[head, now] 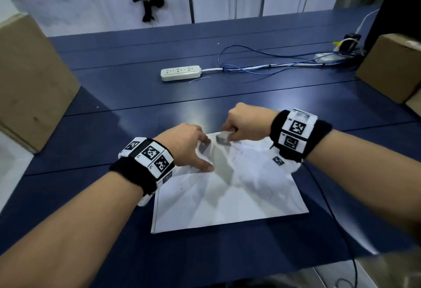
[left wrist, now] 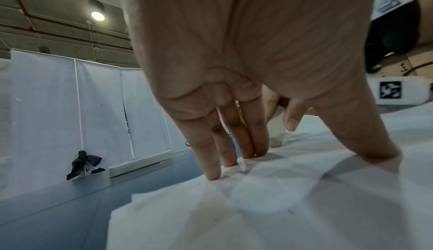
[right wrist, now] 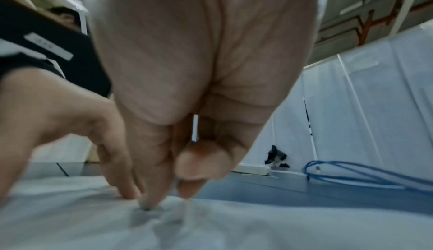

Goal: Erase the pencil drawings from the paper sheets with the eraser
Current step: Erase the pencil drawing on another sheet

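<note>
A creased white paper sheet (head: 227, 196) lies on the dark blue table (head: 136, 110), with faint pencil lines (head: 262, 187) on its right half. My left hand (head: 200, 153) presses the sheet's far left part flat, its fingers (left wrist: 248, 142) straight and the thumb spread. At the sheet's far edge my right hand (head: 230, 131) pinches a small whitish eraser (head: 226, 134), whose lower end (left wrist: 276, 135) touches the paper (left wrist: 257, 207). In the right wrist view the curled fingers (right wrist: 152, 189) hide most of the eraser, and the paper (right wrist: 93, 217) bunches under them.
A white power strip (head: 181, 72) and blue cables (head: 262, 64) lie farther back on the table. Cardboard boxes stand at the left (head: 29, 83) and the right (head: 391, 69). A thin black cable (head: 330, 215) runs past the sheet's right side.
</note>
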Demonstrator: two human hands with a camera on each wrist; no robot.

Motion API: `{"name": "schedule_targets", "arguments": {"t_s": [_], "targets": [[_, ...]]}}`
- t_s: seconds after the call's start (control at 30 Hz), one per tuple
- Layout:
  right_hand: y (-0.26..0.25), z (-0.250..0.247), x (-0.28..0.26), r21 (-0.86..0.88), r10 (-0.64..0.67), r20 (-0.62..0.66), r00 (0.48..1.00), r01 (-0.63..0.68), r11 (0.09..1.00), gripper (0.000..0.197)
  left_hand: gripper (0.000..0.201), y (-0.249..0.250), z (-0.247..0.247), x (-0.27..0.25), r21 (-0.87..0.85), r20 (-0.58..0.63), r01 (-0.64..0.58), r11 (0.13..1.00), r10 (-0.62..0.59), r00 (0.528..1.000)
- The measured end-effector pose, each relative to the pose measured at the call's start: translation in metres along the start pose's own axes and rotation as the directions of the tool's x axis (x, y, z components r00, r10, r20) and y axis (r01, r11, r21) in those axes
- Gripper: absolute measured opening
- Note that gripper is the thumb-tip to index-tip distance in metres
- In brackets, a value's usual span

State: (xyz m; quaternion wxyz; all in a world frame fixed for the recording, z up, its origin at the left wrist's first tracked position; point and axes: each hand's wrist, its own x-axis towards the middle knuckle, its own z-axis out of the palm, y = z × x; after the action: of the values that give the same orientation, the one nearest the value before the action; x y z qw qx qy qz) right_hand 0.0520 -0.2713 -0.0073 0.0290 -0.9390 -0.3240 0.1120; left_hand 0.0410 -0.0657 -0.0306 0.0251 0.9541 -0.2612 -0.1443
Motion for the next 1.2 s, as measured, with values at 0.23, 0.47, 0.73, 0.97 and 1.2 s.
{"name": "schedule_targets", "arguments": {"t_s": [0.23, 0.47, 0.73, 0.97, 1.2], "targets": [[-0.011, 0.006, -0.024, 0.215, -0.139, 0.250, 0.958, 0.085, 0.973, 0.028, 0.074, -0.001, 0.002, 0.000, -0.001, -0.008, 0.005, 1.000, -0.005, 1.000], [0.011, 0.005, 0.007, 0.005, 0.025, -0.019, 1.000, -0.025, 1.000, 0.026, 0.085, -0.003, -0.001, -0.007, 0.018, 0.042, -0.046, 0.999, 0.045, 0.998], [-0.002, 0.009, -0.014, 0.155, -0.085, 0.145, 0.986, 0.062, 0.986, 0.023, 0.090, -0.004, 0.000, -0.004, -0.022, 0.037, -0.045, 0.999, 0.046, 0.998], [0.008, 0.007, -0.015, 0.124, -0.012, 0.087, 0.996, 0.001, 0.992, 0.024, 0.091, -0.008, 0.004, -0.008, -0.060, 0.027, -0.048, 0.997, 0.050, 0.998], [0.013, 0.008, -0.005, 0.030, -0.002, -0.002, 1.000, 0.002, 1.000, 0.028, 0.087, -0.008, 0.004, -0.008, -0.068, 0.029, -0.061, 0.996, 0.063, 0.998]]}}
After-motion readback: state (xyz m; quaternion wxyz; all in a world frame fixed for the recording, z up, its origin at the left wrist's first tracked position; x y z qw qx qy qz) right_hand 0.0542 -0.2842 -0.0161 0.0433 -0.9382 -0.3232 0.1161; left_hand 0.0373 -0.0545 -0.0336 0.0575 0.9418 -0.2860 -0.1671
